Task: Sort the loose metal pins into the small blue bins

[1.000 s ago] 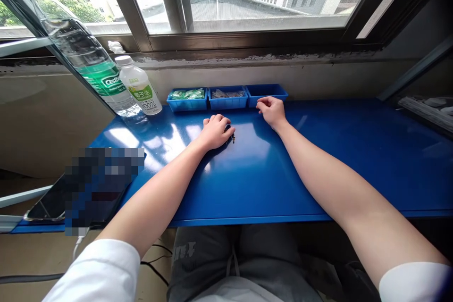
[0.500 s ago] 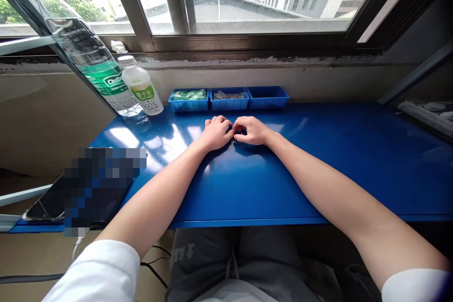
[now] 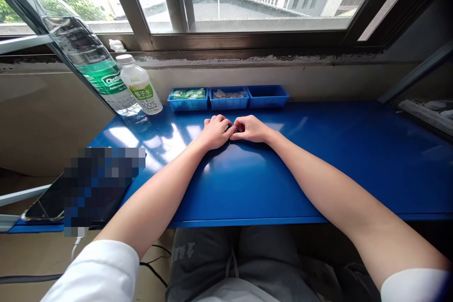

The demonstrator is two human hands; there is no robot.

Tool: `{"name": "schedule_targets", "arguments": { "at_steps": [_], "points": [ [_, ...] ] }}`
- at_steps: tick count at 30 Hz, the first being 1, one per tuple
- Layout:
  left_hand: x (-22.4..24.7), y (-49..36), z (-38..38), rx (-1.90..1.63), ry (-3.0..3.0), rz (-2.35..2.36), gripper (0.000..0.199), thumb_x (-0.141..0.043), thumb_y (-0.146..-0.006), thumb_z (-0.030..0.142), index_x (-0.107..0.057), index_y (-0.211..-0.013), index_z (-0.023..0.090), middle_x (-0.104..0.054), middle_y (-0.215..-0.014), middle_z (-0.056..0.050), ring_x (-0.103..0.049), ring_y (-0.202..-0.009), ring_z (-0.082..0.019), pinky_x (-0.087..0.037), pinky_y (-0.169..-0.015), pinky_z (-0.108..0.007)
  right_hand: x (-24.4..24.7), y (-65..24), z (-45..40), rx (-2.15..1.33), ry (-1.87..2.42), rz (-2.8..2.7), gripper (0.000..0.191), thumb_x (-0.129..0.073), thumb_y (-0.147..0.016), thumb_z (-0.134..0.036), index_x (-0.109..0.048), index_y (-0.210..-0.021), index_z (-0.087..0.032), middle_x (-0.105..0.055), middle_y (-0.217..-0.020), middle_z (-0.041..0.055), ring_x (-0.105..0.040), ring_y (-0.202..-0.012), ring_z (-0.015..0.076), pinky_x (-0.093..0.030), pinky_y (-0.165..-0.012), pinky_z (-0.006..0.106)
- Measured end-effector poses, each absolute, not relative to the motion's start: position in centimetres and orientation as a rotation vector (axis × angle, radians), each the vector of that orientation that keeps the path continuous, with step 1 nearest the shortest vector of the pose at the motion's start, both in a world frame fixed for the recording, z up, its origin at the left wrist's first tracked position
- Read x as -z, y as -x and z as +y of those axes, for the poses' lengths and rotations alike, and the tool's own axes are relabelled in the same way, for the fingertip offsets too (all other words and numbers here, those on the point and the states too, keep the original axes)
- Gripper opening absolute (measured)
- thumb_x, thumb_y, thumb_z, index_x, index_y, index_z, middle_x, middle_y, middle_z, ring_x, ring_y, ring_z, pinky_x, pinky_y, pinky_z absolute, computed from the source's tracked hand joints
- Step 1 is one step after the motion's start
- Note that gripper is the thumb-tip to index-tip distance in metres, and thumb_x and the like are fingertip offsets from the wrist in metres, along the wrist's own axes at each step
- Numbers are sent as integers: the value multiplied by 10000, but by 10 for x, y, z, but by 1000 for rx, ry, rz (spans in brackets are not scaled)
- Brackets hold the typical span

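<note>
Along the blue workbench, going from the left, a phone lies partly behind a blurred patch, then comes a large water bottle just beside a small plastic bottle. Three blue trays stand in a row against the wall: the left tray holds green packets, the middle tray holds clear bags of small parts, and the right tray sits at the end. At the centre, the left hand and right hand are together, fingertips meeting over a tiny dark part, mostly hidden. Whether either hand pinches it, I cannot tell. It remains at the bench, away from the trays.
</note>
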State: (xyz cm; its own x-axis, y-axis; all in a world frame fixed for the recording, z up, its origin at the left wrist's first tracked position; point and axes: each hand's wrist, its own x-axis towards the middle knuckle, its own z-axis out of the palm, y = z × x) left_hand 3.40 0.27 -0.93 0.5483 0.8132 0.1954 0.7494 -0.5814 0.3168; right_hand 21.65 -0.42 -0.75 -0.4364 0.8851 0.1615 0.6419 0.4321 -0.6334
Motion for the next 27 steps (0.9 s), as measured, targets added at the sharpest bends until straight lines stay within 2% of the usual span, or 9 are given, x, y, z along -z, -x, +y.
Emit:
{"name": "schedule_targets", "arguments": {
  "at_steps": [7, 12, 19, 27],
  "points": [
    [7, -34, 1, -513, -2551, 1310, 410, -316, -935, 468, -650, -1015, 243, -576, -1113, -75, -485, -1094, -254, -326, -943, -446, 4, -219, -3, -823, 1291, -2175, 389, -744, -584, -498, -538, -574, -167, -504, -547, -44, -399, -533, 83, -295, -507, 234],
    [7, -34, 1, -516, -2554, 1304, 432, -307, -936, 493, -649, -1013, 240, -581, -1113, -72, -484, -1101, -253, -317, -955, -445, 4, -222, -3, -924, 1239, -2197, 331, -733, -607, -457, -636, -694, -153, -602, -654, -10, -499, -613, 114, -355, -557, 238],
    [13, -33, 6, -521, -2601, 1286, 385, -335, -933, 428, -662, -970, 229, -575, -1089, -80, -489, -1069, -262, -347, -918, -450, 1, -219, -7, -804, 1275, -2233, 321, -719, -619, -440, -593, -713, -161, -573, -655, -16, -476, -596, 107, -329, -546, 238],
    [13, -32, 7, -536, -2625, 1207, 376, -354, -930, 425, -663, -967, 214, -583, -1073, -84, -510, -1025, -262, -379, -876, -436, 4, -220, -5, -743, 1253, -2271, 236, -638, -728, -362, -692, -808, -146, -647, -718, 22, -531, -647, 129, -367, -597, 249]
  ]
}}
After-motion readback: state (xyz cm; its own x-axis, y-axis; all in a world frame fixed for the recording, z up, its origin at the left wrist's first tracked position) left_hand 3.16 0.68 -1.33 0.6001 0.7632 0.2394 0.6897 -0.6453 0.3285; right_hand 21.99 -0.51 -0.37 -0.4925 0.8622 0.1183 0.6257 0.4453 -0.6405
